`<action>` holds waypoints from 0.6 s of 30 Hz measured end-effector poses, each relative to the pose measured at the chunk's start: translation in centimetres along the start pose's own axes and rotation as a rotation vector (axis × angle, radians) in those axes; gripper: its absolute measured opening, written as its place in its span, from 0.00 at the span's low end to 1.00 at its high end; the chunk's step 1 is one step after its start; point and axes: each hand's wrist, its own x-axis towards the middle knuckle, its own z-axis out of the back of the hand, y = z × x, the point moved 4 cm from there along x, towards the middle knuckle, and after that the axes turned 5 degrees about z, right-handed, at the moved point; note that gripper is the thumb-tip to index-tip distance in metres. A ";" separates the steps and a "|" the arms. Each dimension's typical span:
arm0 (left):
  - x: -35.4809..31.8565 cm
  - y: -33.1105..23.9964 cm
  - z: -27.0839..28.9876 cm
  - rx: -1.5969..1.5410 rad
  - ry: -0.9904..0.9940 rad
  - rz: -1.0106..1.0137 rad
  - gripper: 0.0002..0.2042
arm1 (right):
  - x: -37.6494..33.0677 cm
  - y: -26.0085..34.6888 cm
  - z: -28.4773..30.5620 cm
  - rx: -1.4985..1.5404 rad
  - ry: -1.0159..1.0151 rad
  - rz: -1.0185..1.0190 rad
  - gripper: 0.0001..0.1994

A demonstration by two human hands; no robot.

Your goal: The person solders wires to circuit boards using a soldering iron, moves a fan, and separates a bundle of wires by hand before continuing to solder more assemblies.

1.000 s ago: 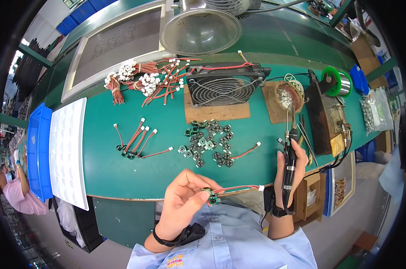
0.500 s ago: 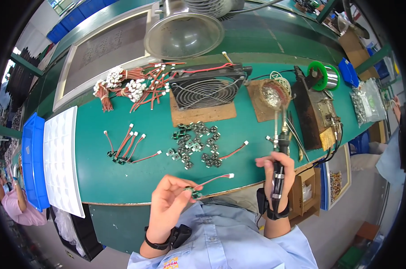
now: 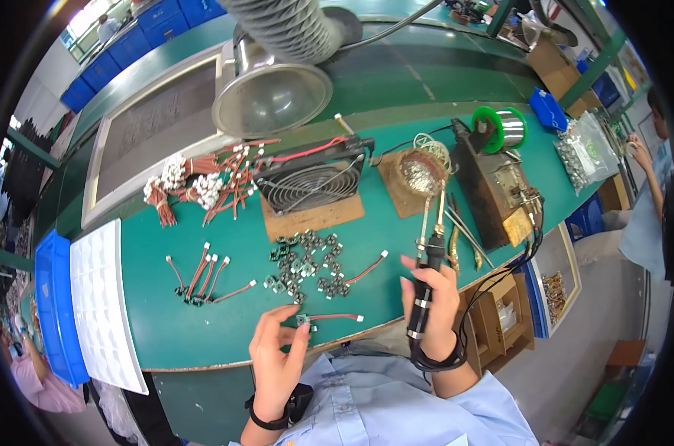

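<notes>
Beside the near table edge, a small green circuit board [image 3: 304, 320] with a red-and-dark lead and white plug lies at the fingertips of my left hand [image 3: 278, 343]. Its thumb touches or overlaps the board's left edge, while the index finger is apart from it. My right hand [image 3: 438, 301] is wrapped round the black handle of a soldering iron [image 3: 420, 312]. Two thin metal rods at its front point away toward the solder pot [image 3: 420, 177]. Just beyond my left hand is a cluster of loose small boards [image 3: 301, 266], one with a lead attached.
Wired boards [image 3: 195, 299] lie left, near a white tray [image 3: 102, 305] and blue bin [image 3: 58, 305]. Farther back are bundled leads [image 3: 203, 186], a fan [image 3: 307, 184] and a fume hood [image 3: 273, 100]. A solder spool [image 3: 509, 128], metal box [image 3: 493, 193] and pliers [image 3: 476, 253] stand right.
My left hand has lowered the wired board toward the tabletop and its fingers have spread. The soldering iron has shifted slightly left with my right hand. The whole view has turned a little.
</notes>
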 end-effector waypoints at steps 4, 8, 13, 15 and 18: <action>0.7 -3.3 3.0 0.278 -0.110 -0.250 0.13 | -1.0 -0.9 3.3 0.093 -0.082 -0.064 0.16; 4.5 -9.9 4.1 0.993 -0.128 -0.857 0.20 | -1.5 -1.2 4.7 0.128 -0.102 -0.076 0.16; 9.5 -16.3 1.5 1.684 -0.078 -1.262 0.28 | -1.8 -1.3 5.6 0.195 -0.141 -0.071 0.16; 11.1 -17.5 0.2 1.838 0.035 -1.423 0.30 | -1.6 -1.8 5.9 0.180 -0.176 -0.052 0.17; 12.8 -18.7 -0.9 1.960 0.155 -1.512 0.33 | -1.8 -2.5 7.1 0.147 -0.234 -0.031 0.19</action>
